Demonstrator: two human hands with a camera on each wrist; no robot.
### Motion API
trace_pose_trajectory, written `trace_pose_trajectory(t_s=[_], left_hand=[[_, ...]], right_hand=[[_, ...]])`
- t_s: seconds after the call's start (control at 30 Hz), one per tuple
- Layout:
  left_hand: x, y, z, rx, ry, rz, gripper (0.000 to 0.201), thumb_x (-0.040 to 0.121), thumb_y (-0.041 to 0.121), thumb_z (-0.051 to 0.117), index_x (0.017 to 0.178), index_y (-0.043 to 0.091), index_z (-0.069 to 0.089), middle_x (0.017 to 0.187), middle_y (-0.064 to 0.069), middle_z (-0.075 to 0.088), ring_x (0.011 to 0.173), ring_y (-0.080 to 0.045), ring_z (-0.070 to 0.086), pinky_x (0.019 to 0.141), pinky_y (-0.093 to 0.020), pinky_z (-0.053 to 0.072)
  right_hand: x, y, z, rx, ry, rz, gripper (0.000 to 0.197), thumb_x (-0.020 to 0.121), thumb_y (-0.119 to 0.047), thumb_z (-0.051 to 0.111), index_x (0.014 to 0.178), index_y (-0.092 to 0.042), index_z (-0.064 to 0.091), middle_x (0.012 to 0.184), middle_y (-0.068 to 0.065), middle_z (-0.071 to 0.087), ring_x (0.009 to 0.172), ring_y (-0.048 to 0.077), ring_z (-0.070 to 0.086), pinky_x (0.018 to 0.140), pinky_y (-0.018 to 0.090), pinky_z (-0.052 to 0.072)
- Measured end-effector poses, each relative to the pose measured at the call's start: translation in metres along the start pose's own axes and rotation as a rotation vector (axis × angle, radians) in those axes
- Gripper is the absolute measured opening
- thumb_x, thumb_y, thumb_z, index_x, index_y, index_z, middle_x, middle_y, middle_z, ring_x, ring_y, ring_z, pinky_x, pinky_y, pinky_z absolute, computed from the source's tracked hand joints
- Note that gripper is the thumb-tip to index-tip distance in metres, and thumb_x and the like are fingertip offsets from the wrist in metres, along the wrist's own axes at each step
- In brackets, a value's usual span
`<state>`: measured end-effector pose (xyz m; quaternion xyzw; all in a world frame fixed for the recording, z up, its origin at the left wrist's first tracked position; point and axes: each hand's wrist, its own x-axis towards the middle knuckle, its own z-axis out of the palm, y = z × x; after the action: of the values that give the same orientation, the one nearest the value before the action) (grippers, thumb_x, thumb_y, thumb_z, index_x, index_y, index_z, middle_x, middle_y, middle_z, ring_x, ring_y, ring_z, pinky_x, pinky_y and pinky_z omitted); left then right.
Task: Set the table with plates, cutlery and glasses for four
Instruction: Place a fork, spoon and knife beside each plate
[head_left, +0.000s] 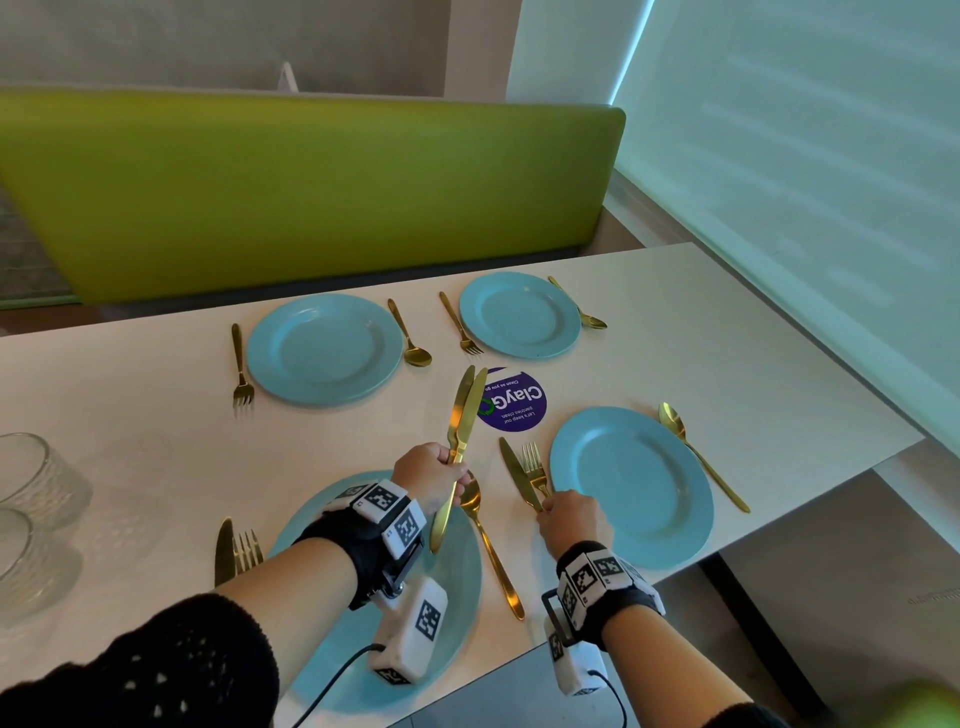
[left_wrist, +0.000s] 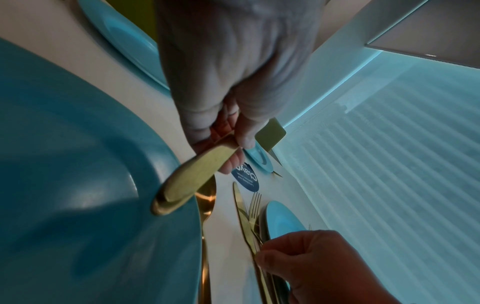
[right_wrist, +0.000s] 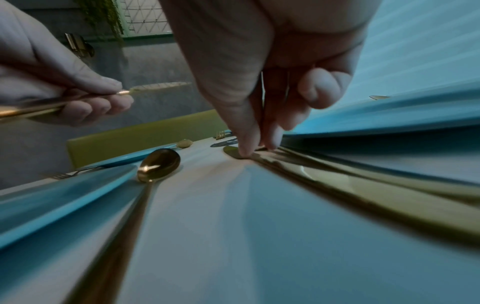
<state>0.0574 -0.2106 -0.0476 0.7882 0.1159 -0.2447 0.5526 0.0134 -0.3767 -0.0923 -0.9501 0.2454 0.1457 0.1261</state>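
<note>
- Left hand (head_left: 434, 470) curled round two gold knives (head_left: 462, 410) held together, blades up and away, handles slanting down over the near-left plate (head_left: 322, 525); from the left wrist, handle ends (left_wrist: 182, 185) overlapping that plate's rim.
- Right hand (head_left: 571, 519) low on the table (head_left: 753, 332), fingertips (right_wrist: 246, 148) pinched on the handle of a knife (head_left: 517, 475) lying flat beside a fork (head_left: 535, 467), both just left of the near-right plate (head_left: 631, 486).
- Spoon (head_left: 701, 457) on the right of that plate, bowl pointing away.
- Near-left setting: knife (head_left: 224, 551) and fork (head_left: 249, 551) side by side on its left, spoon (head_left: 488, 545) on its right.
- Far-left plate (head_left: 324, 348) with fork (head_left: 240, 369) on one side, spoon (head_left: 410, 332) on the other.
- Far-right plate (head_left: 519, 314) with fork (head_left: 460, 325) on one side, spoon (head_left: 579, 304) on the other.
- Round purple sticker (head_left: 514, 400) stuck to the table between the four plates, partly behind the held blades; upside down from here, reads "ClayG…" with a green ring, "Clean as you go", "Let's keep our pantries clean."
- Two clear glasses (head_left: 31, 478) at the left edge, well apart from the settings.
- Green bench back (head_left: 311, 192) beyond the table.
- Black wrist straps with white blocks printed in black-and-white square codes (head_left: 395, 514).
</note>
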Motion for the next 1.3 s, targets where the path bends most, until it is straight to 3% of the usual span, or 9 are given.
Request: trace_pose_trajectory(t_s=[0.17, 0.3, 0.53, 0.73, 0.83, 0.97, 1.03, 1.2, 1.3], left_hand=[[0.004, -0.004, -0.004, -0.025, -0.002, -0.007, 0.007, 0.092, 0.012, 0.056, 0.086, 0.010, 0.059, 0.078, -0.004, 0.065, 0.071, -0.017, 0.061, 0.074, -0.030, 0.055], [0.007, -0.011, -0.013, -0.040, 0.015, -0.027, 0.021, 0.090, 0.006, 0.057, 0.070, 0.010, 0.052, 0.066, -0.004, 0.058, 0.054, -0.014, 0.048, 0.046, -0.017, 0.044], [-0.001, -0.011, -0.047, 0.080, -0.060, -0.080, 0.028, 0.089, 0.001, 0.051, 0.062, 0.006, 0.055, 0.047, -0.001, 0.057, 0.047, -0.014, 0.044, 0.044, -0.018, 0.037], [-0.015, -0.015, -0.080, 0.100, -0.143, -0.068, 0.019, 0.085, -0.001, 0.047, 0.071, -0.001, 0.060, 0.061, -0.009, 0.061, 0.049, -0.018, 0.048, 0.047, -0.023, 0.038], [-0.021, -0.016, -0.099, 0.112, -0.181, -0.049, 0.026, 0.086, 0.003, 0.043, 0.066, 0.001, 0.060, 0.066, -0.011, 0.063, 0.055, -0.021, 0.052, 0.049, -0.024, 0.040], [-0.026, -0.018, -0.121, 0.160, -0.215, -0.027, 0.030, 0.084, 0.005, 0.042, 0.063, 0.002, 0.062, 0.057, -0.009, 0.060, 0.050, -0.021, 0.050, 0.050, -0.023, 0.041], [-0.028, -0.018, -0.129, 0.173, -0.235, -0.017, 0.029, 0.081, 0.005, 0.043, 0.060, 0.003, 0.063, 0.055, -0.009, 0.060, 0.049, -0.021, 0.049, 0.052, -0.024, 0.041], [-0.021, -0.016, -0.140, 0.139, -0.270, -0.023, 0.032, 0.080, 0.005, 0.039, 0.061, 0.002, 0.065, 0.051, -0.008, 0.061, 0.049, -0.021, 0.050, 0.057, -0.026, 0.043], [-0.006, -0.013, -0.145, 0.024, -0.268, -0.061, 0.031, 0.087, 0.005, 0.035, 0.075, -0.003, 0.063, 0.058, -0.012, 0.063, 0.051, -0.020, 0.051, 0.053, -0.026, 0.042]], right_hand=[[-0.018, -0.029, -0.007, 0.099, -0.007, -0.122, 0.027, 0.094, -0.030, 0.049, 0.105, -0.016, 0.069, 0.107, 0.004, 0.068, 0.100, 0.022, 0.063, 0.084, 0.028, 0.050], [-0.036, -0.064, -0.005, 0.119, 0.002, -0.239, 0.028, 0.093, -0.027, 0.047, 0.106, -0.016, 0.069, 0.108, 0.007, 0.067, 0.102, 0.026, 0.062, 0.080, 0.027, 0.049], [-0.055, -0.095, -0.005, 0.206, 0.054, -0.261, 0.030, 0.093, -0.025, 0.050, 0.121, -0.021, 0.062, 0.122, 0.003, 0.062, 0.111, 0.021, 0.058, 0.093, 0.029, 0.048], [-0.078, -0.122, -0.001, 0.160, 0.076, -0.393, 0.035, 0.092, -0.020, 0.051, 0.126, -0.027, 0.058, 0.124, -0.001, 0.057, 0.113, 0.020, 0.056, 0.093, 0.029, 0.047], [-0.089, -0.138, 0.001, 0.140, 0.132, -0.492, 0.037, 0.089, -0.011, 0.050, 0.119, -0.028, 0.064, 0.114, 0.000, 0.061, 0.105, 0.020, 0.059, 0.082, 0.025, 0.045], [-0.102, -0.158, -0.002, 0.111, 0.267, -0.629, 0.029, 0.053, -0.004, 0.066, 0.065, -0.029, 0.073, 0.063, -0.008, 0.061, 0.051, 0.012, 0.061, 0.049, 0.009, 0.032], [-0.102, -0.165, -0.002, 0.072, 0.259, -0.670, 0.024, 0.043, -0.008, 0.070, 0.052, -0.030, 0.068, 0.055, -0.011, 0.057, 0.042, 0.009, 0.056, 0.044, 0.007, 0.027], [-0.093, -0.169, -0.009, 0.035, 0.262, -0.784, 0.015, 0.049, -0.018, 0.069, 0.056, -0.030, 0.070, 0.057, -0.012, 0.059, 0.046, 0.007, 0.058, 0.039, 0.010, 0.040], [-0.074, -0.173, -0.015, -0.047, 0.266, -0.834, 0.013, 0.055, -0.021, 0.071, 0.060, -0.033, 0.071, 0.059, -0.013, 0.061, 0.049, 0.008, 0.060, 0.037, 0.012, 0.043]])
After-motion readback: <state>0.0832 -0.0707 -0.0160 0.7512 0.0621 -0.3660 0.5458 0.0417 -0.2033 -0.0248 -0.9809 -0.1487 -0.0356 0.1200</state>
